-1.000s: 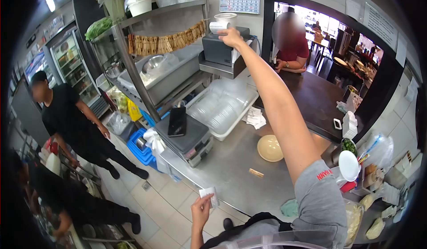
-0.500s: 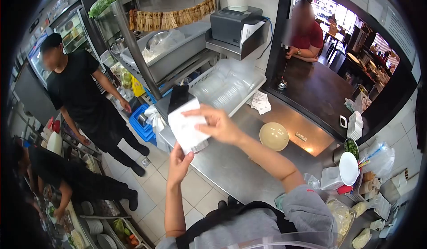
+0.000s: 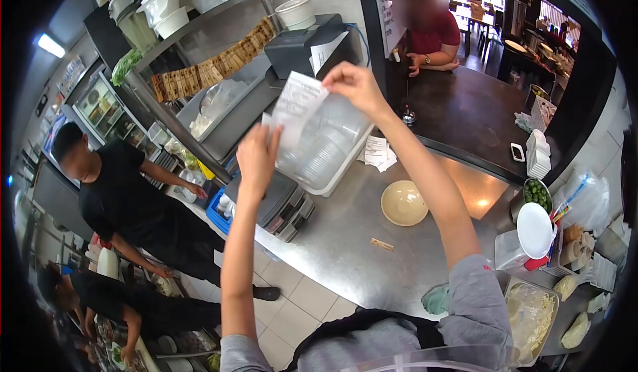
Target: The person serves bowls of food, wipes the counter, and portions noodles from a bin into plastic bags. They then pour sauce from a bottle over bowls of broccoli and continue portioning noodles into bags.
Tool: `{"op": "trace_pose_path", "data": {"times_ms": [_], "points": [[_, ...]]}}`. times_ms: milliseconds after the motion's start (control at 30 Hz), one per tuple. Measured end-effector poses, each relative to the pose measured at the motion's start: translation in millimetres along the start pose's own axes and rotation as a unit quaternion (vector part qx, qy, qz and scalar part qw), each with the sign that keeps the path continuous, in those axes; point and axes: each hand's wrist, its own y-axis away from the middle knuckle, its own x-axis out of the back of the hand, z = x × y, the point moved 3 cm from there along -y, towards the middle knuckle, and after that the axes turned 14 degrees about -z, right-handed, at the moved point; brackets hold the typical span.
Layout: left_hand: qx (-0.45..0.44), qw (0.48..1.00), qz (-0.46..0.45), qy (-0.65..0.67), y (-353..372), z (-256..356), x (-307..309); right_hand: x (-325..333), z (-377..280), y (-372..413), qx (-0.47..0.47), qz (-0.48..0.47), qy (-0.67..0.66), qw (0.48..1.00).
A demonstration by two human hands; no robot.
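A white printed paper slip [image 3: 299, 103] is stretched between my two hands, raised in front of the shelf. My right hand [image 3: 357, 92] pinches its upper right corner between thumb and fingertips. Lower down, my left hand [image 3: 258, 156] grips the slip's bottom left part, where another paper edge shows by the fingers. Behind the paper sits a white tray [image 3: 330, 187] of clear plastic containers [image 3: 319, 156]. Above and to the left, wooden clothespins [image 3: 212, 66] hang in a row along the shelf. A single clothespin [image 3: 382, 244] lies on the steel counter [image 3: 332, 252].
A cream bowl [image 3: 405, 203] and more paper slips [image 3: 377, 151] rest on the counter. A dark printer [image 3: 306, 43] stands on the shelf. One person [image 3: 432, 33] leans at the serving window; two co-workers in black stand to the left. A noodle tray [image 3: 531, 319] lies at right.
Both hands have risen with the paper, which now shows its printed side near the shelf. My view has shifted. The clothespin on the counter appears nearer to me in view.
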Motion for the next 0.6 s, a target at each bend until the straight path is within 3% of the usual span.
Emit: {"op": "trace_pose_path", "data": {"times_ms": [100, 200, 300, 433, 567, 600], "points": [[-0.012, 0.998, 0.005, -0.057, -63.5, -7.7, -16.0, 28.6, 19.6, -39.9, -0.02, 0.061, 0.134, 0.989], [-0.022, 0.995, -0.005, -0.102, -108.9, -10.6, -38.2, 48.2, 32.7, -67.8, 0.061, 0.08, 0.184, 0.978], [-0.038, 0.988, 0.001, -0.15, -137.4, -10.0, -55.6, 66.7, 38.0, -79.2, 0.059, 0.084, 0.335, 0.937], [-0.056, 0.979, 0.019, -0.197, -156.9, -11.4, -72.2, 87.7, 68.6, -90.3, 0.063, 0.055, 0.442, 0.893], [-0.077, 0.976, -0.014, -0.203, -163.3, -7.2, -88.2, 92.0, 91.2, -96.1, -0.059, 0.068, 0.509, 0.856], [-0.09, 0.974, -0.033, -0.204, -163.1, -6.1, -92.3, 90.0, 85.8, -94.6, -0.102, 0.032, 0.529, 0.842]]}}
